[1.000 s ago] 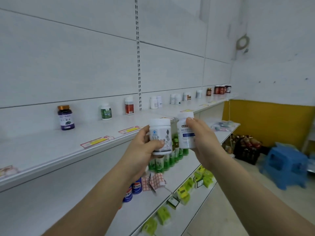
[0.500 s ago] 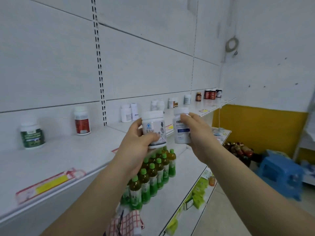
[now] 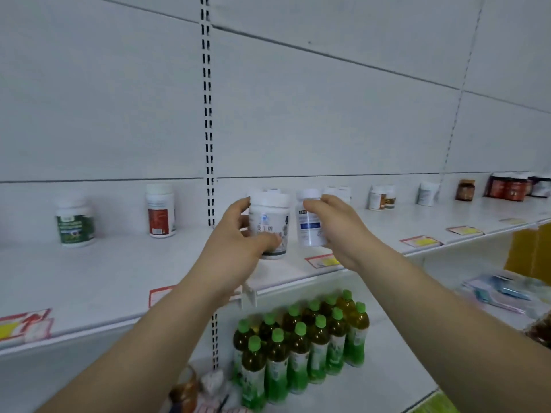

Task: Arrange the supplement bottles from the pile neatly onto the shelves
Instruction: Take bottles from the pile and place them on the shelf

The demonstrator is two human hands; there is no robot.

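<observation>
My left hand [image 3: 235,245] grips a wide white supplement jar [image 3: 269,226] with a grey-and-blue label. My right hand [image 3: 337,228] grips a slimmer white bottle [image 3: 308,225] with a blue-striped label. Both are held upright, side by side, just above the front part of the upper white shelf [image 3: 104,272]. Whether either bottle touches the shelf surface I cannot tell. Behind them, near the back wall, a few more white bottles [image 3: 337,192] are partly hidden by my hands.
A green-label bottle [image 3: 74,223] and a red-label bottle [image 3: 161,213] stand on the shelf to the left. More jars [image 3: 381,198] and dark red jars [image 3: 510,186] line the back to the right. Green-capped drink bottles [image 3: 301,347] fill the shelf below.
The view has turned to face the shelf. Both hands have carried their bottles up and forward, from in front of the shelf edge to over the upper shelf.
</observation>
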